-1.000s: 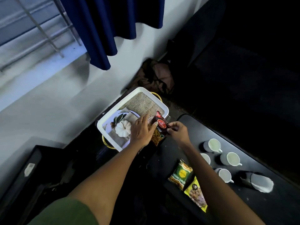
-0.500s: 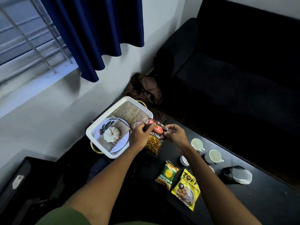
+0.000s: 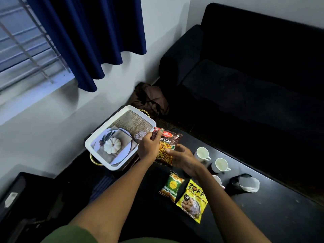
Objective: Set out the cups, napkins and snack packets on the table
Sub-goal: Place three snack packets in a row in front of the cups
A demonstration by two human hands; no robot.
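Nearby, white tray (image 3: 98, 137), three cups (image 3: 202, 153), napkin holder (image 3: 242, 184).

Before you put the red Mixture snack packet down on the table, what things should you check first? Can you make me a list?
1. Packet held firmly: ok. The left hand pinches the top of the Mixture packet and the right hand holds its lower edge.
2. Packet out of the tray: ok, it hangs past the tray's rim.
3. Free spot on the table: ok, dark surface shows beyond the green packet and the yellow packet.
4. Cups out of the way: ok. The near white cup stands apart, to the right of the packet.
5. Packet sealed: cannot tell.
6. Napkins set out: cannot tell; something white sits in a dark holder.
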